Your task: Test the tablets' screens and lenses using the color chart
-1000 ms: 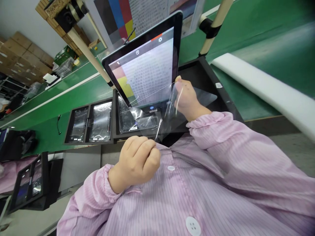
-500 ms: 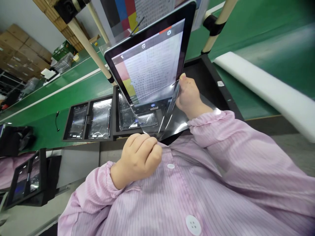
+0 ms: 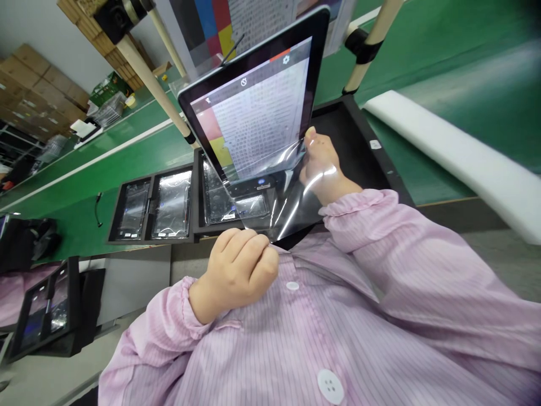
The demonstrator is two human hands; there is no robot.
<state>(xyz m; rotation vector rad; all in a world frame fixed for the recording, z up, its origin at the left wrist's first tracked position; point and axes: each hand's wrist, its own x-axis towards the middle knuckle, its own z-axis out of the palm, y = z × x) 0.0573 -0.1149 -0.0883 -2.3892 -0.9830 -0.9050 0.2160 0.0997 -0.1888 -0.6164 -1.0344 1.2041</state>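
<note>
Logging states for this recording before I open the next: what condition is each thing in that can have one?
Tablet: screen lit, tilted up
Clear film: loose, partly over the tablet's lower part
Right hand: closed at the tablet's lower right edge
Left hand: fingers curled; grip on the film unclear
Devices in black tray: lying flat, screens dark
Printed chart: upright
</note>
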